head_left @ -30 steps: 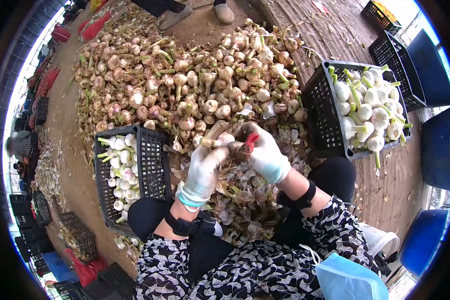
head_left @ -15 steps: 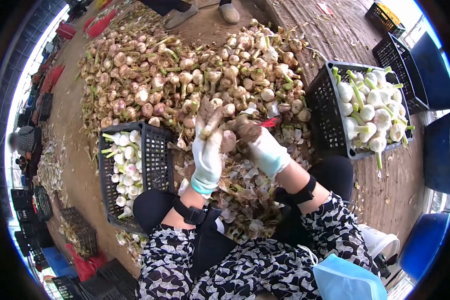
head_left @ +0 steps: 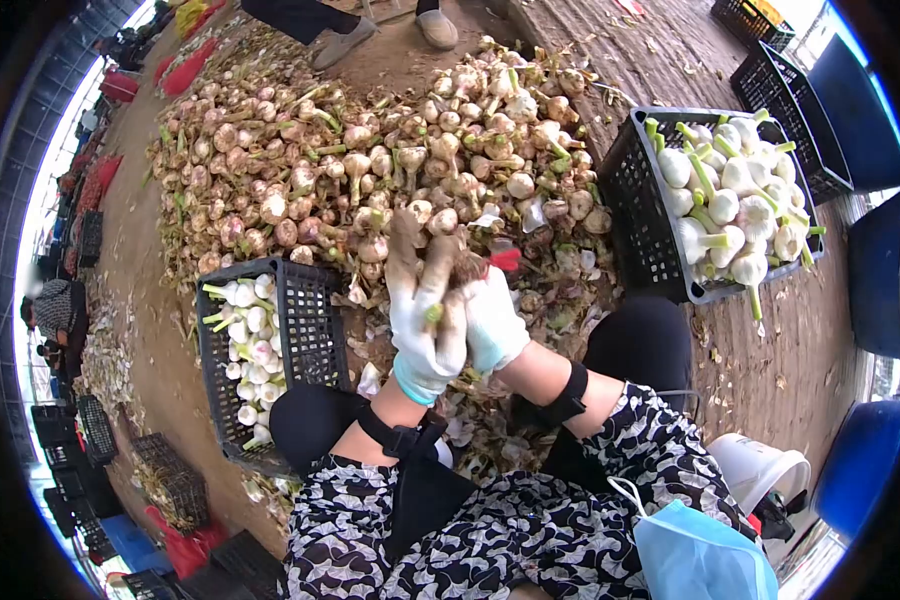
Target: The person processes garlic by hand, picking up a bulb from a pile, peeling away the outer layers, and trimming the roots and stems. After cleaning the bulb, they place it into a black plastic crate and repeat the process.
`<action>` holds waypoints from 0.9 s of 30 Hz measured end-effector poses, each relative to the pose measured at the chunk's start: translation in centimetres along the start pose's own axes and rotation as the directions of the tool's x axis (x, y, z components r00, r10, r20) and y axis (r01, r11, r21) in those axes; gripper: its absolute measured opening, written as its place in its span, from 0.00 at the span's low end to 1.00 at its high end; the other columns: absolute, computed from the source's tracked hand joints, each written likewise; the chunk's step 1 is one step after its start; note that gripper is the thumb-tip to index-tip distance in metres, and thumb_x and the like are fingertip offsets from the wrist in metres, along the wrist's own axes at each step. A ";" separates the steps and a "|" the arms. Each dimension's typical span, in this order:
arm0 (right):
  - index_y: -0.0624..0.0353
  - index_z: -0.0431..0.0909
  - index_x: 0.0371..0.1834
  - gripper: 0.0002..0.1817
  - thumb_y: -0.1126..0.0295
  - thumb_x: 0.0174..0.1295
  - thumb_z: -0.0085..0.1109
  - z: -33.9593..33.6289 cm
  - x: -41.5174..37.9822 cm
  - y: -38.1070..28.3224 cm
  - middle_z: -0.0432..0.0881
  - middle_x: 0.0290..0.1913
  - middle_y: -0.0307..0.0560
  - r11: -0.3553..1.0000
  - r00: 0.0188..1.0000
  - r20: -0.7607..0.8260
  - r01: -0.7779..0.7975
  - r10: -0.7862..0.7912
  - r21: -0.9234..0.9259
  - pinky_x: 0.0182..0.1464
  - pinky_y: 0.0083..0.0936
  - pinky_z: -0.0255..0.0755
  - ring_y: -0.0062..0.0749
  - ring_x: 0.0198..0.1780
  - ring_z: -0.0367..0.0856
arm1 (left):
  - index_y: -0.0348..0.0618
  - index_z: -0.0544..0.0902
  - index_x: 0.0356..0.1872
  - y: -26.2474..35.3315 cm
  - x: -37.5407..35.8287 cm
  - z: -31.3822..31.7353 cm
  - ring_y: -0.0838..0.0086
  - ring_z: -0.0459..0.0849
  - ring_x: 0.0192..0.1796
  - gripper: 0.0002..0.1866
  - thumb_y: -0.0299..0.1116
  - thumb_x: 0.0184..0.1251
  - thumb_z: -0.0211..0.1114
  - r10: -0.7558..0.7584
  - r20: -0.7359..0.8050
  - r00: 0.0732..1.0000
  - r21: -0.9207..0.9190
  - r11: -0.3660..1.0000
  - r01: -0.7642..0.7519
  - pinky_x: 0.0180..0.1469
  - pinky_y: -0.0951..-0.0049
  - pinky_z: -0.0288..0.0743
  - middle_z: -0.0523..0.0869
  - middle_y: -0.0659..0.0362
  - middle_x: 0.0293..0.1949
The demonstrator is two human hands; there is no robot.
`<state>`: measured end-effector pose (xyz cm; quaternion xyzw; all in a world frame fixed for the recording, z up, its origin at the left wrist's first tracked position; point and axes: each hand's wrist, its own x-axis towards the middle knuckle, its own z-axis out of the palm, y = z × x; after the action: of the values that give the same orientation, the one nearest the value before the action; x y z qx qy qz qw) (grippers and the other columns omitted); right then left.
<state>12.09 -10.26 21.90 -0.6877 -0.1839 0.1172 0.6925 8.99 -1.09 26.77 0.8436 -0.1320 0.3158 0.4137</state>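
My left hand [head_left: 425, 325], in a dirt-stained white glove, is closed around a garlic bulb; its green stem end [head_left: 433, 313] pokes out between the fingers and the rest is hidden. Pressed against it, my right hand [head_left: 492, 325], gloved too, is closed on a small tool with a red part [head_left: 505, 260]; its working end is hidden. Just beyond both hands lies a big heap of unpeeled garlic [head_left: 300, 180] with stems. Loose skins litter the ground beneath the hands.
A black crate [head_left: 315, 320] of white garlic stands by my left knee, and a fuller crate [head_left: 630, 240] at the right. Blue barrels [head_left: 860, 470] and a white bucket [head_left: 755, 465] are further right. A person's shoes [head_left: 345, 45] show behind the heap.
My hands have come together; the right hand moved left and the red-handled tool with it. The garlic bulb, seen between the hands before, is now mostly covered. The view shifted slightly.
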 end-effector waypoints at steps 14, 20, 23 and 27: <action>0.55 0.74 0.41 0.19 0.49 0.66 0.51 -2.2 1.0 -2.3 0.80 0.34 0.41 0.351 0.743 0.211 -0.521 0.635 0.778 0.33 0.28 0.73 0.34 0.35 0.81 | 0.46 0.67 0.65 -3.3 0.4 -2.4 0.90 0.68 0.22 0.21 0.37 0.74 0.48 -0.731 0.249 0.636 -0.633 0.374 0.678 0.19 0.89 0.60 0.77 0.68 0.34; 0.60 0.75 0.47 0.11 0.65 0.67 0.52 -2.3 1.6 -0.9 0.81 0.43 0.41 0.481 0.934 0.187 -0.320 0.304 0.817 0.39 0.32 0.78 0.30 0.41 0.81 | 0.38 0.72 0.61 -2.1 0.9 -2.7 0.76 0.75 0.51 0.20 0.26 0.68 0.57 -0.677 0.145 0.722 -0.332 0.654 0.680 0.54 0.78 0.68 0.76 0.58 0.50; 0.59 0.72 0.57 0.23 0.61 0.62 0.60 -2.7 1.7 -1.0 0.79 0.51 0.38 0.627 0.945 0.227 -0.327 0.238 0.707 0.51 0.25 0.72 0.22 0.51 0.77 | 0.35 0.78 0.55 -1.6 0.7 -2.7 0.76 0.78 0.49 0.18 0.21 0.62 0.61 -0.684 0.109 0.722 -0.342 0.656 0.673 0.52 0.77 0.71 0.78 0.57 0.48; 0.63 0.75 0.45 0.10 0.74 0.61 0.54 -2.3 1.9 1.5 0.78 0.35 0.34 0.953 0.956 -0.028 -0.290 0.294 0.090 0.38 0.19 0.69 0.19 0.36 0.74 | 0.33 0.78 0.53 -3.0 -0.8 -2.5 0.73 0.80 0.49 0.19 0.15 0.58 0.62 -0.324 0.010 0.946 0.054 0.945 0.323 0.50 0.76 0.75 0.80 0.55 0.50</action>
<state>14.90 -11.54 20.63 -0.6795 -0.0610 0.2119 0.6997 8.79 2.74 25.58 0.8672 0.0127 0.2389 0.4367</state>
